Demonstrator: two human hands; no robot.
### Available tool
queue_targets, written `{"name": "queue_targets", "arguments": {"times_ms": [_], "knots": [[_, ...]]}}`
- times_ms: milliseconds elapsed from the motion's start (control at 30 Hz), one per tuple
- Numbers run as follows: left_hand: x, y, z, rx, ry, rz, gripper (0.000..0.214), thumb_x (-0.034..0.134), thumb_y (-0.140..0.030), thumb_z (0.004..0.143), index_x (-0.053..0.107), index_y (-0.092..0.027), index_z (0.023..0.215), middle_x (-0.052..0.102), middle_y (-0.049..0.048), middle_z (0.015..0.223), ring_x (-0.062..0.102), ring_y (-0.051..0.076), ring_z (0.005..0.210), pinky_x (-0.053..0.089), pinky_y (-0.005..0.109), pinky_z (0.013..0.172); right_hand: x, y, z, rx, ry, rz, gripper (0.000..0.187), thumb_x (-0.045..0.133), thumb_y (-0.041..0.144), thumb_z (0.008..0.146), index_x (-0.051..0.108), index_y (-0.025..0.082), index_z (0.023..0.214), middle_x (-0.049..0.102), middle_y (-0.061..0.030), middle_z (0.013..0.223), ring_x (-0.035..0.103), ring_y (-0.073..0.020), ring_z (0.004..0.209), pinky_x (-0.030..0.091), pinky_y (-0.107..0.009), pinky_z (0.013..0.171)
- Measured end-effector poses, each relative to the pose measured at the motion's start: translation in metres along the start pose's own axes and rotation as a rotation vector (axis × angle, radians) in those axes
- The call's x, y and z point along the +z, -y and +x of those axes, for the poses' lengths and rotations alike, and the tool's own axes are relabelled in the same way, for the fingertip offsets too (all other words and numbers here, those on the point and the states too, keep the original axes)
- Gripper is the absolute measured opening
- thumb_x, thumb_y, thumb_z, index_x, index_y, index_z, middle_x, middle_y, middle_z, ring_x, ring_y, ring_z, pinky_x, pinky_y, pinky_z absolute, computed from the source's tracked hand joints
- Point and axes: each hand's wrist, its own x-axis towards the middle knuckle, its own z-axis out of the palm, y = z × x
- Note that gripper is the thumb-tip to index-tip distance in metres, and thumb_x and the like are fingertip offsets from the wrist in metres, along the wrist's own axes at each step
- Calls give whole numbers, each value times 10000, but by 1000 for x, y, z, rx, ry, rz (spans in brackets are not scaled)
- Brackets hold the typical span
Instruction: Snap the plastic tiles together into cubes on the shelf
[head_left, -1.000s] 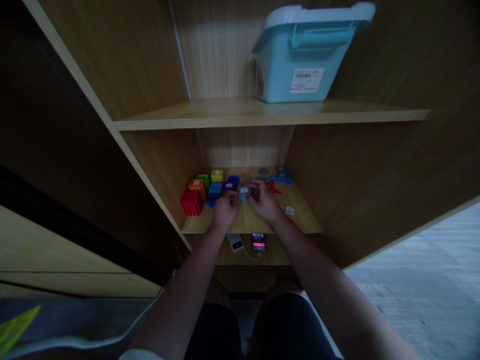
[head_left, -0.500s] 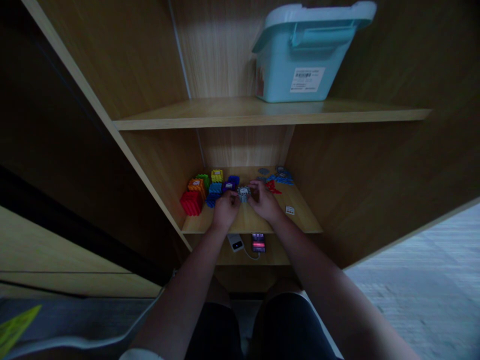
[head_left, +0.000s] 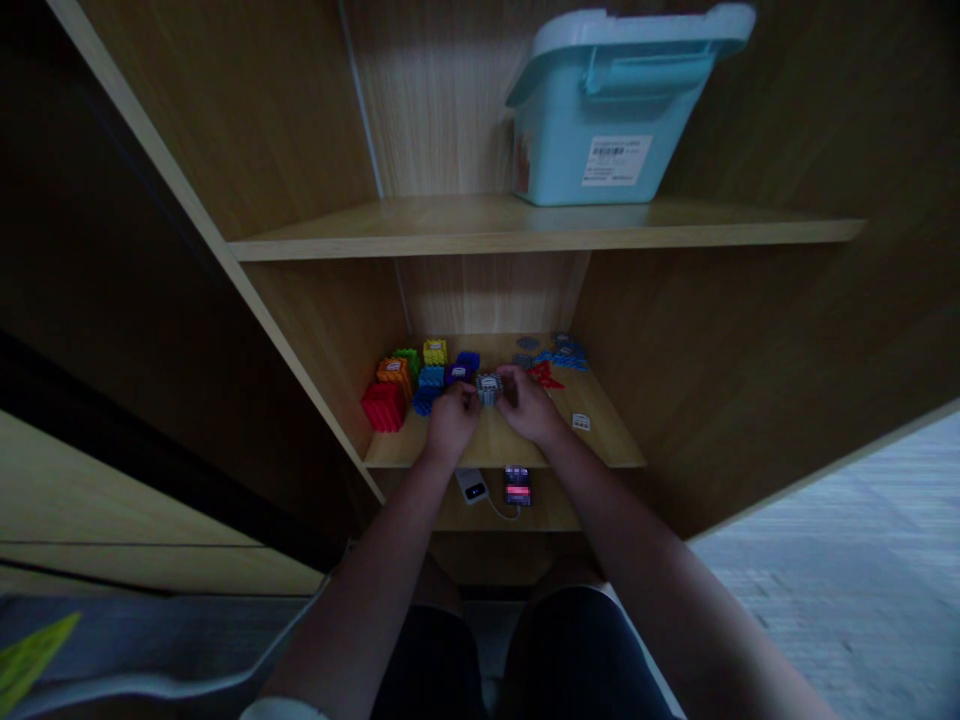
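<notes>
Grey block (head_left: 489, 389): located between the fingertips of the two hands, on the middle shelf (head_left: 499, 440); a white label is on its top.
Left hand (head_left: 453, 418): fingers bent and drawn close together at the block's left side; whether they pinch it cannot be told.
Right hand (head_left: 527, 405): thumb and forefinger parted in a curve, the gap facing the block's right side; firm contact cannot be confirmed.
Purple block (head_left: 459, 373): just beyond the left fingertips, labelled on top.
Dark blue block (head_left: 426, 400): just left of the left fingers, near the light blue block (head_left: 431, 377).
Red block (head_left: 385, 407): farther left of the left fingers, orange block (head_left: 394, 373) behind it.
Yellow block (head_left: 435, 351): beyond the left fingers, toward the back.
Red pieces (head_left: 547, 376): flat, just right of the right fingers.
Blue pieces (head_left: 570, 356): beyond and right of the right fingers, in a pile.
White card (head_left: 580, 421): right of the right hand, well apart from its fingers.
Phone (head_left: 517, 486): below both hands' fingers, on a lower shelf.
</notes>
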Motion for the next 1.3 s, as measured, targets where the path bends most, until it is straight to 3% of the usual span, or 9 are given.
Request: {"name": "queue_targets", "arguments": {"times_ms": [300,433,567,700,800,900,1067,1200,1300], "knots": [[-1,-3,-1,-21,-12,-25,141,624,-146,955,686,-186,1075,805,72,925,771,208,851,532,280,760,-2,4,0,-11,-26,-20,418,628,262,909,563,236,1321,698,-123,1279,651,-286,1230,525,-476,1093],[-3,-4,-3,-15,-34,-67,128,604,-166,963,671,-200,1067,792,52,891,760,197,821,515,268,746,-6,7,1,-26,-97,-39,320,595,312,968,593,245,1282,694,-124,1270,640,-293,1238,505,-482,1119],[-4,-3,-4,2,-28,-71,92,587,-179,963,672,-211,976,776,37,861,737,186,793,490,259,730,-9,3,3,0,-189,-90,242,493,305,1026,637,214,1198,708,-139,1192,648,-300,1178,513,-476,1090],[-1,2,-5,42,-30,-38,168,570,-249,993,647,-220,846,742,21,799,694,174,737,445,257,687,-11,-4,4,105,-268,-240,253,477,230,991,674,193,1145,718,-158,1146,629,-330,1153,485,-516,1095],[0,3,-5,41,-18,-18,243,547,-301,1020,632,-222,806,716,9,757,666,165,700,420,254,664,-8,-9,4,198,-203,-337,306,506,197,956,668,162,1214,703,-211,1227,589,-381,1251,449,-573,1111],[-2,0,-6,43,-2,8,249,551,-303,1019,630,-219,797,712,10,758,661,165,710,410,253,668,1,-18,4,206,-100,-369,449,477,133,945,592,116,1379,618,-269,1436,486,-421,1428,377,-629,1168],[-4,-3,-8,60,10,20,253,559,-293,1013,632,-219,782,715,16,768,659,171,725,401,260,670,12,-31,8,197,-40,-394,612,526,119,899,487,116,1510,574,-266,1523,388,-449,1522,244,-715,1229],[-5,-4,-8,57,17,9,273,554,-286,1013,610,-217,754,694,9,736,648,167,710,389,260,665,8,-29,9,160,-5,-390,516,507,98,903,571,90,1416,639,-269,1417,511,-388,1424,320,-598,1238],[-6,-5,-8,50,21,3,277,555,-289,1012,601,-219,749,683,6,721,647,169,705,384,264,665,3,-23,7,145,-20,-445,414,541,122,901,638,112,1303,693,-245,1282,595,-368,1282,429,-544,1159]]}}
